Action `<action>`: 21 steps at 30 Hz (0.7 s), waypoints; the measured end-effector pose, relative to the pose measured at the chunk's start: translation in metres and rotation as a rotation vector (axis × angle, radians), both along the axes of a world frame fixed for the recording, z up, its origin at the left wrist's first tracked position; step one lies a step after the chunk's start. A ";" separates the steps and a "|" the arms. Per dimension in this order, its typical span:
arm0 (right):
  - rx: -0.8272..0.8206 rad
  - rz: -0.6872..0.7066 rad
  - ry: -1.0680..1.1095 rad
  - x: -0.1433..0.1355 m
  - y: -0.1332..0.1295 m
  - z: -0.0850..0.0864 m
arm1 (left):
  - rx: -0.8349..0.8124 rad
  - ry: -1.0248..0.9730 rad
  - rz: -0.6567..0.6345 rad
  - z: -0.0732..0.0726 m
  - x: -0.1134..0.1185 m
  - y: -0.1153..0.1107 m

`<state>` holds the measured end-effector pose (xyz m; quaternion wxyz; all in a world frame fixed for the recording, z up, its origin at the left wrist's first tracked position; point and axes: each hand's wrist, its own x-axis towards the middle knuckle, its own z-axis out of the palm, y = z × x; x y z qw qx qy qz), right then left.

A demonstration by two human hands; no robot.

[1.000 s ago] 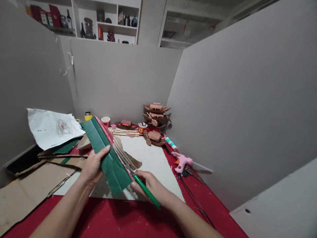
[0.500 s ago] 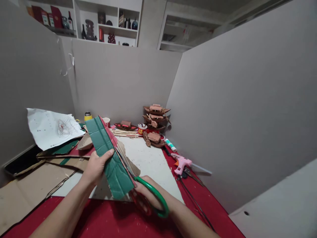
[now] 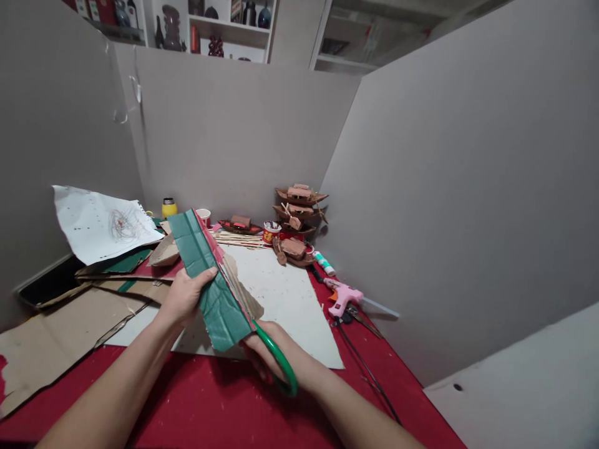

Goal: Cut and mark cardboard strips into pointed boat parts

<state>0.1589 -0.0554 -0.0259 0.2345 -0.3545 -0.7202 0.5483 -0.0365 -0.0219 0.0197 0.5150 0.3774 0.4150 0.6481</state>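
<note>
My left hand (image 3: 185,294) grips a creased green cardboard piece (image 3: 210,287), thumb on top and the other fingers hidden behind it. The piece is tilted, with a red edge and torn brown layers along its right side. My right hand (image 3: 266,349) is closed around scissors with green handles (image 3: 281,365). Their handle loop lies over the hand, and the blades are mostly hidden at the lower right edge of the cardboard. Both hands are above a white sheet (image 3: 290,305) and a red tabletop (image 3: 210,399).
Brown model boats (image 3: 299,218) are stacked at the back right. A pink glue gun (image 3: 344,298) lies by the right partition, its cord running forward. Thin wooden sticks (image 3: 238,239) lie behind the sheet. Large cardboard scraps (image 3: 70,324) and a scribbled paper (image 3: 103,224) cover the left.
The camera view has tilted downward a little. The scissors' handles have turned and drawn closer together at the cardboard's lower corner, while my left hand keeps its hold.
</note>
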 end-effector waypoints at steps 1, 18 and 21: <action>0.002 -0.014 0.016 -0.001 0.000 -0.002 | 0.004 -0.010 0.000 0.001 0.001 -0.001; 0.137 -0.068 0.005 -0.001 0.005 -0.011 | 0.013 -0.019 -0.022 -0.009 0.016 -0.007; 0.090 -0.086 0.015 -0.002 0.005 -0.010 | 0.001 -0.040 -0.019 -0.008 0.017 -0.009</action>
